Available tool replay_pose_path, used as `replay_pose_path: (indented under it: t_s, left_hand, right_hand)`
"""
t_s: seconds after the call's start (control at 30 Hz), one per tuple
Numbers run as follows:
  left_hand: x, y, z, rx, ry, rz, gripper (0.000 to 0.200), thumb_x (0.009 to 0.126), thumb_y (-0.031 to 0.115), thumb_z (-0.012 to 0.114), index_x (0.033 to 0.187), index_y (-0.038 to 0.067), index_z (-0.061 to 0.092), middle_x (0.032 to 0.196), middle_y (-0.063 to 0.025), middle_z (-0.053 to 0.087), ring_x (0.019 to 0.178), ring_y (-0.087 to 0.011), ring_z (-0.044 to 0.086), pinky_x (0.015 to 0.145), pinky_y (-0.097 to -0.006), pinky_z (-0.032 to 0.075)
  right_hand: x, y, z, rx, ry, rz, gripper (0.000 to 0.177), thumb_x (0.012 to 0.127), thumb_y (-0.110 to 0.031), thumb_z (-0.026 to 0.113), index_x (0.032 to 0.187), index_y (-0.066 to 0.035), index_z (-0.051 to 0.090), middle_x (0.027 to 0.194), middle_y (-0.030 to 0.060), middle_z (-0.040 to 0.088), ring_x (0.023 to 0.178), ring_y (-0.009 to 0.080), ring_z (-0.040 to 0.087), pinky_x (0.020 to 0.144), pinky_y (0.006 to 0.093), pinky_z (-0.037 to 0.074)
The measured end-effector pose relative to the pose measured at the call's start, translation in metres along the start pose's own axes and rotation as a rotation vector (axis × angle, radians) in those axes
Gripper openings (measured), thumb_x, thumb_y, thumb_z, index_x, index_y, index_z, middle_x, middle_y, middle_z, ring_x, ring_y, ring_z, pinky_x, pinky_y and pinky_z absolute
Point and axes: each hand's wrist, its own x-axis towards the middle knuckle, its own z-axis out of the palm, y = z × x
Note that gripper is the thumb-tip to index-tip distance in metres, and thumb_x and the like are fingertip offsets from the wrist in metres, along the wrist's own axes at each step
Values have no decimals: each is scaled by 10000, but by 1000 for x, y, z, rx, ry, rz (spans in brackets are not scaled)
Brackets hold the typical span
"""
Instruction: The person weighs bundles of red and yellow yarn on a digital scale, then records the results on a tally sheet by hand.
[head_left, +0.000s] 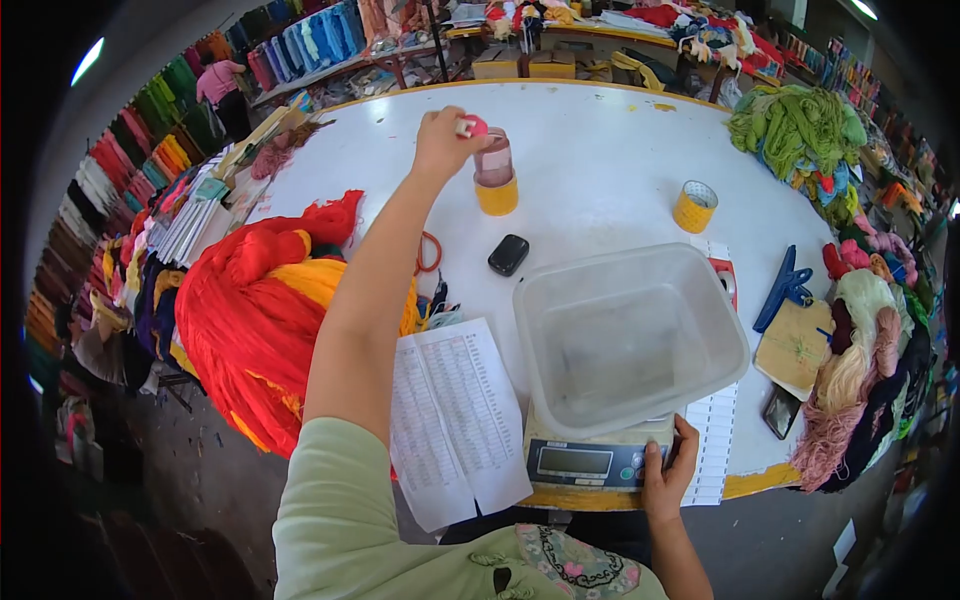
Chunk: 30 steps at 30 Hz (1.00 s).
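My left hand reaches to the far side of the table, its fingers closed on a small pink cap. Just below the cap stands a translucent pinkish bottle, its base within or on a yellow tape roll. My right hand is closed on the right edge of a digital scale, thumb near its buttons. On the scale rests a translucent plastic tub with nothing in it; the scale's display looks blank.
Red and orange yarn heaps at left, beside a printed sheet. A black case, red-handled scissors and another tape roll lie around. Green yarn, a blue clamp and a phone are at right.
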Motion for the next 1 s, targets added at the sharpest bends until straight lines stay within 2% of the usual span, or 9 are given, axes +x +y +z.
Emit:
replay_pose_path:
  t_s: [0.3, 0.5, 0.57, 0.67, 0.73, 0.8, 0.87, 0.93, 1.0]
  left_hand:
    - [55, -7, 44, 188, -509, 83, 520, 731, 389, 824, 1120, 67, 699, 1143, -245, 630, 1017, -383, 640, 860, -415, 536]
    - [48, -16, 46, 190, -486, 135, 649, 768, 444, 780, 1297, 104, 615, 1148, -199, 686, 1231, -368, 531, 985, -405, 483]
    - [47, -43, 67, 149, -457, 222, 809, 793, 487, 754, 1477, 188, 442, 1407, -254, 518, 1394, -410, 370, 1087, -458, 409]
    - [9, -1, 29, 361, -210, 84, 1019, 829, 560, 701, 1576, 107, 177, 1639, -232, 52, 1462, -505, 179, 1123, -639, 266]
    - [-30, 16, 2, 377, -83, 130, 862, 885, 463, 681, 1532, 53, 284, 1621, -266, 109, 1466, -453, 230, 1155, -537, 293]
    - [-89, 48, -56, 346, -520, 153, 666, 922, 424, 639, 1403, -2, 467, 1534, -266, 343, 1410, -407, 362, 1131, -494, 346]
    - [-170, 73, -103, 299, -893, 73, 446, 958, 374, 590, 1228, 21, 624, 1176, -181, 667, 1081, -346, 643, 939, -481, 505]
    - [-255, 93, -133, 292, -1160, 168, 430, 961, 411, 574, 1136, 25, 646, 1062, -164, 684, 993, -349, 662, 868, -489, 526]
    - [-333, 115, -146, 267, -1166, 176, 615, 925, 465, 600, 1307, -15, 558, 1298, -261, 569, 1260, -379, 523, 1052, -511, 406]
  right_hand:
    - [-1, 2, 2, 9, 39, 30, 497, 858, -21, 622, 1322, 47, 457, 1187, 152, 510, 1063, 259, 533, 987, 370, 420]
    - [-4, 9, 8, 95, 35, 54, 509, 888, -16, 570, 1367, 29, 404, 1253, 128, 486, 1149, 235, 491, 1049, 361, 363]
    - [-3, 7, 8, 82, 66, 52, 503, 868, -15, 599, 1339, 43, 435, 1224, 134, 502, 1121, 235, 515, 1024, 358, 393]
    - [-3, 1, 8, 123, 6, 54, 476, 935, -20, 536, 1390, 26, 402, 1314, 136, 489, 1206, 221, 469, 1074, 343, 337]
    - [-5, 4, 6, 110, -3, 100, 463, 948, -26, 528, 1392, 24, 406, 1330, 140, 491, 1220, 219, 468, 1073, 334, 340]
    - [-2, 5, 7, 101, -3, 91, 453, 956, -28, 523, 1391, 23, 410, 1339, 143, 493, 1229, 217, 470, 1072, 329, 345]
    - [-2, 3, 7, 80, -8, 45, 444, 960, -27, 523, 1389, 21, 415, 1342, 143, 496, 1235, 216, 475, 1071, 326, 350]
    - [-2, 4, 8, 82, 0, 16, 430, 967, -22, 528, 1382, 22, 422, 1335, 147, 506, 1222, 219, 487, 1068, 332, 357]
    - [-2, 2, 8, 82, -3, 20, 422, 971, -24, 535, 1375, 23, 428, 1328, 147, 512, 1216, 220, 492, 1069, 331, 356]
